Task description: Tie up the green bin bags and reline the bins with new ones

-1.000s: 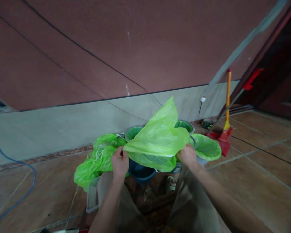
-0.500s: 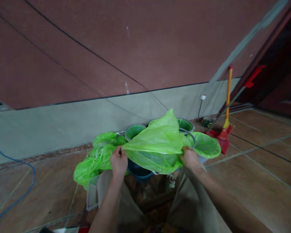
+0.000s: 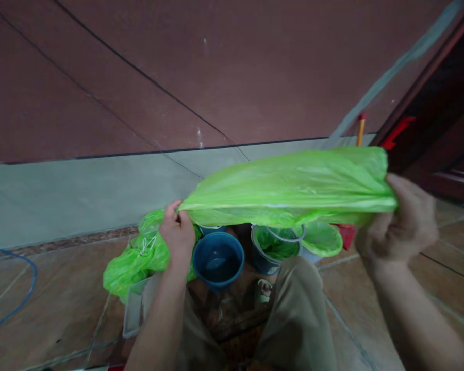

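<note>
A light green plastic bag (image 3: pixel 290 185) is stretched sideways in the air between my two hands. My left hand (image 3: pixel 177 229) pinches its narrow left end. Toward the right, my right hand (image 3: pixel 402 221) is closed on the bag's other end, slightly blurred. Below the bag stands a blue bucket (image 3: pixel 218 257) with an open top. Beside it is a bucket lined with green plastic (image 3: pixel 276 247), its grey handle raised. Another green-lined bin (image 3: pixel 321 238) stands to the right, partly covered by the bag.
Tied green bags (image 3: pixel 137 257) lie on the floor at the left, behind a clear plastic box (image 3: pixel 133 309). A blue hose (image 3: pixel 33 281) curves along the far left. A wall (image 3: pixel 100 185) runs behind. The orange handle (image 3: pixel 361 130) and red dustpan (image 3: pixel 347 234) show at right.
My right hand has moved right and up, pulling the bag out long and straight. My left hand has risen slightly. The blue bucket and the lined bucket are now uncovered.
</note>
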Tool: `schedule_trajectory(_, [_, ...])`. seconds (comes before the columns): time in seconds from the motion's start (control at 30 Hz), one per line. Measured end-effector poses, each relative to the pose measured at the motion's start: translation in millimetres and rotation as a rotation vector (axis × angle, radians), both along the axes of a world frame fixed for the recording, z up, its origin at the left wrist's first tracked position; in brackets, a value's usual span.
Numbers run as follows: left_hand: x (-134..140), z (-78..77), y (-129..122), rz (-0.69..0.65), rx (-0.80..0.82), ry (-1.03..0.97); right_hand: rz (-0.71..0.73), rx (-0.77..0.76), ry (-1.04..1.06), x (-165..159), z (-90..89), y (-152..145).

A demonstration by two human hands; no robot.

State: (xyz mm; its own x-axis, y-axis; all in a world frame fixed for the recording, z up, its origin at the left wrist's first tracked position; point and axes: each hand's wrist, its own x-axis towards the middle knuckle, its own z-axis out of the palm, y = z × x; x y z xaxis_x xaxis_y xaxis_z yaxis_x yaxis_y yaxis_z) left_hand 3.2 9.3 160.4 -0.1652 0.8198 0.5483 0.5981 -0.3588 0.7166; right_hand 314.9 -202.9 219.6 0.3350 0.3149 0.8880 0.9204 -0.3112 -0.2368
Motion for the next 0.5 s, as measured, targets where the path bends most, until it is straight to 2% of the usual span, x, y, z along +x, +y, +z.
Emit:
schedule_trajectory(0.03, [2.8,-13.4,-4.1,-0.043,-0.046,0.048,-0.013,-0.094,0.028,-0.1,-22.2,-1.1])
schedule_trajectory(0.13, [4.0,-61.1,-8.0,-0.267,-0.259,0.235,0.073,-0.764,0.294,1.9,-95.3,-5.6])
schedule_trajectory(0.17, [1.7,-73.4,-5.0,-0.243,-0.278,0.219,0.047,-0.904,0.350,2.4,-113.3,-7.9])
schedule_trajectory(0.2, [-1.4,-81.7,0.2,-0.202,-0.281,0.169,0.012,-0.973,0.353,2.5,-125.7,-10.4])
schedule_trajectory(0.27, [-8.2,-85.9,14.9,-0.158,-0.304,0.039,-0.025,-0.912,0.316,1.3,-134.8,-14.1])
schedule_trajectory(0.37, [-15.2,-73.5,36.3,-0.188,-0.380,-0.198,0.069,-0.739,0.290,-6.1,-128.1,-11.7])
schedule_trajectory(0.43, [-16.7,-66.6,41.2,-0.221,-0.496,-0.452,0.164,-0.670,0.400,-16.3,-126.6,-5.9])
schedule_trajectory(0.5, [-15.1,-69.1,32.7,-0.247,-0.648,-0.706,0.285,-0.629,0.608,-31.6,-133.6,0.3])
